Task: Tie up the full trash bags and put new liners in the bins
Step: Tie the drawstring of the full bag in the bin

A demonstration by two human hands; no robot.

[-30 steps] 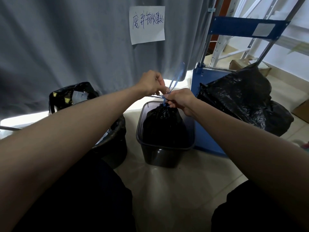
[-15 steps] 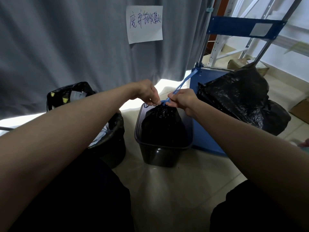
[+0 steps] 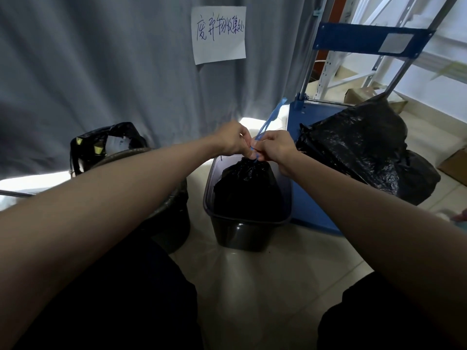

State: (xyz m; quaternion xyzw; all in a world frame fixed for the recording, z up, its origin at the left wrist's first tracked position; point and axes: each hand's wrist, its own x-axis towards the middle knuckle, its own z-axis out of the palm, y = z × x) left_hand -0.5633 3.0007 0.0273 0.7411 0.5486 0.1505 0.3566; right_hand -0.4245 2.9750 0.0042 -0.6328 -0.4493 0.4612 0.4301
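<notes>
Tying the blue drawstring at the neck of the black bag, in the middle of the frame.

The fingers of the left hand [image 3: 231, 141] and the right hand [image 3: 274, 145] are curled and pinch the blue drawstring [image 3: 267, 121], knuckles almost touching, just above the gathered neck of the trash bag [image 3: 246, 188], which sits inside the square bin [image 3: 250, 234]. To do this step well, I think both hands should pull outward evenly and keep the knot low against the neck, so it does not slip. At left centre, a second bin [image 3: 174, 218] has an open bag; at right, a tied bag [image 3: 364, 147] lies on the blue cart [image 3: 300, 198].
</notes>
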